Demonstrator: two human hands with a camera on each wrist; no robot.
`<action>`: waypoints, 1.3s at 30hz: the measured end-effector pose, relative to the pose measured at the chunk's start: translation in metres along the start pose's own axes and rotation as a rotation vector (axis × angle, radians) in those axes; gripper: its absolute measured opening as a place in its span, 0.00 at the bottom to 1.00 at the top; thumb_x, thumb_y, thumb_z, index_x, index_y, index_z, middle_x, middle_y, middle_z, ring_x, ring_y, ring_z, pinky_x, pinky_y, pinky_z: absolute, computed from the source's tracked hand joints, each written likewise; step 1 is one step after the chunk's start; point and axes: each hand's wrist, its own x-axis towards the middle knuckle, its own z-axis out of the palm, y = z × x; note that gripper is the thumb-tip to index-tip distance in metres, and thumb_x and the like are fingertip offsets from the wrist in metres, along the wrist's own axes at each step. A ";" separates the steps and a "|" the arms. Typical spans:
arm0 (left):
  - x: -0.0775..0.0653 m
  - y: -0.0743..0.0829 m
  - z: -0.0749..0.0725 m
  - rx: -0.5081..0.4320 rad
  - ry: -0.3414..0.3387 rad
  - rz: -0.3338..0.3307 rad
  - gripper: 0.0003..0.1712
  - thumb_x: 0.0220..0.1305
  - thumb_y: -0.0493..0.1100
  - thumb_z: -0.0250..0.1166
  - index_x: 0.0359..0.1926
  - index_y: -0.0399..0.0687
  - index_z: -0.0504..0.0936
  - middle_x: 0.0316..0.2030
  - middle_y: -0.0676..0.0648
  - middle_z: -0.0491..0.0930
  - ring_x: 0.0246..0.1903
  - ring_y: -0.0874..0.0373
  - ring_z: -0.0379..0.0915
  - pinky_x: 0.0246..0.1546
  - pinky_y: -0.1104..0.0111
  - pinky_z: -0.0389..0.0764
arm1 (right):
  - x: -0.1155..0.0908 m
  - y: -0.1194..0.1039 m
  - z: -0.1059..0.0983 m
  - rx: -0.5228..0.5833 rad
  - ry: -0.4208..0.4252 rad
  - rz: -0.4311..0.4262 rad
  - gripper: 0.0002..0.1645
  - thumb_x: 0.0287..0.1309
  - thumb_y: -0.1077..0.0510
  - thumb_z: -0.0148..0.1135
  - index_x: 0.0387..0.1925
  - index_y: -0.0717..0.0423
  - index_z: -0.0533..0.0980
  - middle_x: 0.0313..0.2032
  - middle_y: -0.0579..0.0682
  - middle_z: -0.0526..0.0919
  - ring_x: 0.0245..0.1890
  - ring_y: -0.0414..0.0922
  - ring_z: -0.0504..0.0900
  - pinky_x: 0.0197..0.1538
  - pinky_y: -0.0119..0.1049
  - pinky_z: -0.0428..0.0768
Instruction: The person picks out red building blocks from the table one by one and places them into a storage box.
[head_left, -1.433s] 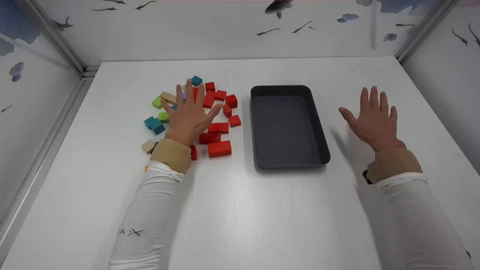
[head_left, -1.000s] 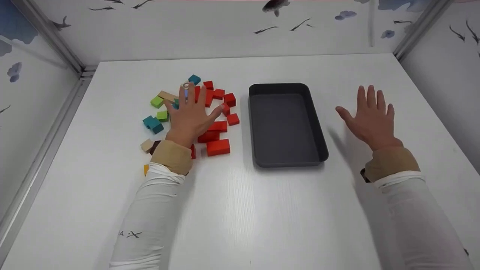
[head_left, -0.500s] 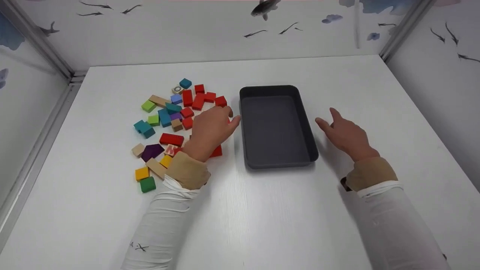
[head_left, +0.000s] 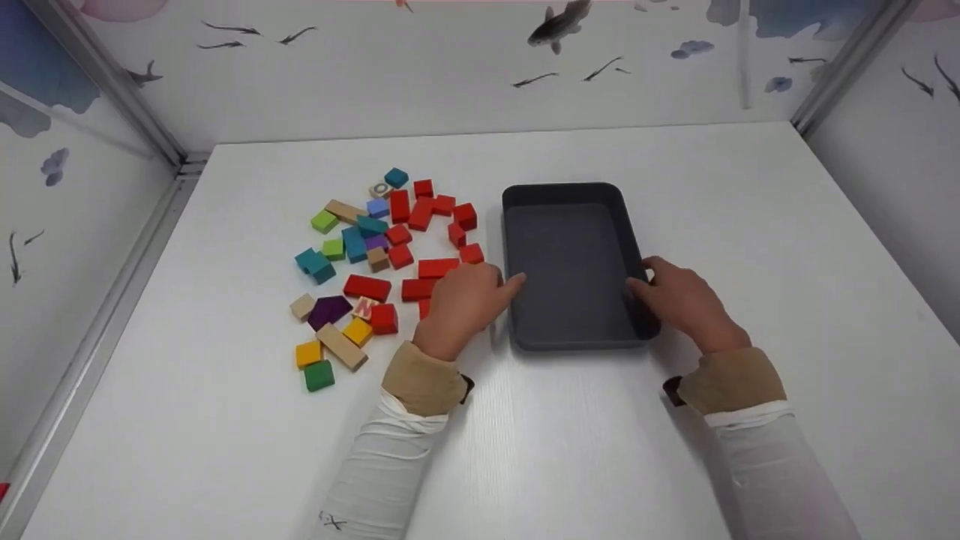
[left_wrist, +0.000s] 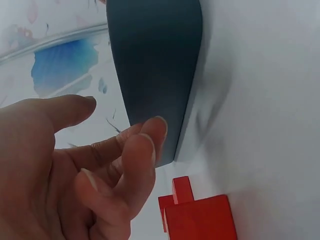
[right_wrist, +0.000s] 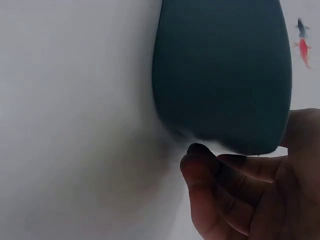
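A dark grey rectangular tray (head_left: 570,270) lies on the white table. My right hand (head_left: 686,304) holds its right wall near the front corner, thumb inside the rim and fingers outside. In the right wrist view the fingers (right_wrist: 205,185) are curled by the tray's outer wall (right_wrist: 220,75), with the thumb tip hidden behind it. My left hand (head_left: 465,307) is at the tray's left side, thumb near the rim. Its fingers (left_wrist: 140,165) are loosely bent before the tray wall in the left wrist view, and its thumb stands apart; contact cannot be told.
Many loose wooden blocks lie left of the tray. Red blocks (head_left: 421,214) are closest to it, and some sit partly behind my left hand. Farther left are a purple block (head_left: 328,311), a green block (head_left: 319,376) and a tan plank (head_left: 342,346). Printed walls enclose the table.
My left hand has moved from above the blocks, right and nearer, to the tray's left side. The right hand has come left onto the tray's right rim. Spread fingers on both have bent.
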 end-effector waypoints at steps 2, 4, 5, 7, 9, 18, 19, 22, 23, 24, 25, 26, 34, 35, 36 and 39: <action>0.001 -0.002 0.003 -0.008 -0.012 0.006 0.26 0.74 0.62 0.60 0.52 0.45 0.85 0.28 0.47 0.81 0.29 0.53 0.79 0.33 0.66 0.78 | 0.000 -0.003 0.005 0.008 -0.001 -0.005 0.36 0.79 0.48 0.47 0.74 0.70 0.60 0.63 0.75 0.75 0.59 0.65 0.79 0.62 0.61 0.77; 0.001 -0.005 0.005 -0.009 -0.034 0.013 0.24 0.75 0.60 0.60 0.53 0.45 0.85 0.29 0.47 0.80 0.29 0.54 0.78 0.33 0.66 0.77 | 0.002 -0.004 0.009 0.013 0.003 -0.006 0.35 0.79 0.51 0.46 0.74 0.71 0.59 0.63 0.76 0.75 0.58 0.64 0.80 0.61 0.60 0.77; 0.001 -0.006 0.005 -0.012 -0.048 0.015 0.23 0.75 0.58 0.60 0.53 0.45 0.85 0.28 0.47 0.80 0.29 0.54 0.78 0.32 0.66 0.76 | 0.002 -0.004 0.010 0.016 0.002 -0.005 0.34 0.79 0.52 0.46 0.74 0.72 0.59 0.63 0.76 0.75 0.57 0.63 0.80 0.61 0.60 0.77; 0.001 -0.008 0.006 -0.016 -0.081 0.017 0.20 0.76 0.56 0.59 0.51 0.45 0.84 0.28 0.46 0.79 0.27 0.54 0.77 0.31 0.66 0.75 | 0.005 -0.003 0.012 0.016 -0.001 -0.006 0.33 0.78 0.53 0.44 0.73 0.74 0.58 0.61 0.76 0.75 0.55 0.61 0.80 0.59 0.58 0.78; 0.000 -0.009 0.006 -0.021 -0.112 0.013 0.18 0.77 0.54 0.59 0.48 0.45 0.84 0.27 0.46 0.78 0.25 0.54 0.77 0.30 0.66 0.74 | 0.008 -0.002 0.013 0.017 -0.011 -0.009 0.31 0.78 0.54 0.42 0.69 0.74 0.60 0.58 0.76 0.77 0.52 0.59 0.80 0.56 0.56 0.79; -0.003 -0.008 0.004 -0.021 -0.172 -0.015 0.15 0.76 0.52 0.60 0.39 0.45 0.80 0.22 0.46 0.78 0.20 0.54 0.75 0.28 0.67 0.72 | 0.017 0.001 0.015 0.027 -0.063 -0.027 0.27 0.79 0.51 0.39 0.62 0.69 0.66 0.51 0.68 0.80 0.47 0.55 0.79 0.55 0.55 0.77; -0.002 -0.009 0.003 -0.023 -0.174 -0.018 0.15 0.76 0.52 0.60 0.39 0.46 0.80 0.22 0.46 0.78 0.19 0.54 0.75 0.28 0.67 0.73 | 0.017 0.001 0.015 0.029 -0.063 -0.031 0.27 0.80 0.50 0.38 0.63 0.69 0.66 0.52 0.68 0.80 0.47 0.56 0.79 0.55 0.55 0.77; -0.001 -0.010 0.001 -0.025 -0.180 -0.026 0.15 0.76 0.53 0.60 0.39 0.46 0.79 0.21 0.46 0.78 0.19 0.54 0.75 0.29 0.66 0.73 | 0.018 -0.001 0.016 0.039 -0.068 -0.029 0.28 0.80 0.50 0.37 0.64 0.69 0.65 0.52 0.69 0.79 0.47 0.56 0.79 0.55 0.56 0.77; -0.001 -0.010 0.000 -0.026 -0.184 -0.031 0.15 0.76 0.53 0.60 0.39 0.46 0.79 0.22 0.46 0.78 0.19 0.54 0.76 0.29 0.66 0.73 | 0.019 -0.002 0.015 0.042 -0.065 -0.030 0.28 0.80 0.50 0.37 0.63 0.69 0.65 0.52 0.69 0.79 0.47 0.56 0.79 0.55 0.55 0.77; 0.000 -0.011 -0.001 -0.025 -0.188 -0.033 0.15 0.76 0.53 0.60 0.40 0.46 0.80 0.22 0.46 0.78 0.19 0.54 0.76 0.29 0.66 0.73 | 0.019 -0.003 0.015 0.044 -0.061 -0.030 0.28 0.80 0.49 0.38 0.63 0.69 0.65 0.52 0.70 0.80 0.47 0.56 0.79 0.54 0.55 0.77; -0.001 -0.010 -0.001 -0.020 -0.191 -0.033 0.15 0.76 0.53 0.60 0.41 0.46 0.80 0.22 0.46 0.78 0.19 0.54 0.76 0.29 0.66 0.73 | 0.019 -0.003 0.016 0.047 -0.057 -0.028 0.28 0.80 0.49 0.38 0.63 0.69 0.66 0.52 0.69 0.80 0.46 0.56 0.79 0.54 0.54 0.78; 0.000 -0.010 -0.001 -0.019 -0.192 -0.036 0.15 0.77 0.53 0.60 0.41 0.46 0.80 0.22 0.46 0.78 0.19 0.54 0.76 0.30 0.66 0.73 | 0.018 -0.002 0.016 0.050 -0.054 -0.027 0.28 0.80 0.49 0.38 0.63 0.69 0.67 0.53 0.69 0.80 0.47 0.56 0.79 0.54 0.54 0.78; -0.002 -0.011 0.002 -0.004 -0.172 -0.043 0.17 0.76 0.53 0.60 0.49 0.45 0.83 0.29 0.46 0.80 0.28 0.53 0.78 0.35 0.65 0.78 | 0.019 -0.003 0.017 0.057 -0.044 -0.017 0.28 0.79 0.50 0.39 0.63 0.68 0.69 0.55 0.70 0.80 0.48 0.57 0.80 0.55 0.55 0.78; -0.002 -0.011 0.002 0.003 -0.164 -0.039 0.18 0.76 0.53 0.60 0.51 0.44 0.83 0.30 0.46 0.80 0.30 0.52 0.78 0.36 0.64 0.78 | 0.019 -0.003 0.018 0.057 -0.045 -0.011 0.29 0.79 0.50 0.39 0.64 0.68 0.69 0.56 0.70 0.80 0.48 0.57 0.80 0.56 0.55 0.78; -0.002 -0.011 0.002 0.012 -0.158 -0.033 0.19 0.76 0.53 0.60 0.52 0.44 0.83 0.31 0.46 0.80 0.31 0.52 0.77 0.37 0.64 0.78 | 0.020 -0.003 0.018 0.055 -0.045 -0.007 0.29 0.79 0.50 0.39 0.65 0.68 0.68 0.57 0.70 0.80 0.49 0.57 0.80 0.57 0.56 0.78; -0.003 -0.010 0.000 0.018 -0.150 -0.020 0.20 0.76 0.54 0.61 0.54 0.44 0.83 0.32 0.46 0.81 0.33 0.52 0.78 0.39 0.63 0.79 | 0.019 -0.003 0.018 0.044 -0.042 0.001 0.31 0.79 0.49 0.38 0.67 0.69 0.67 0.61 0.72 0.78 0.52 0.59 0.79 0.61 0.59 0.77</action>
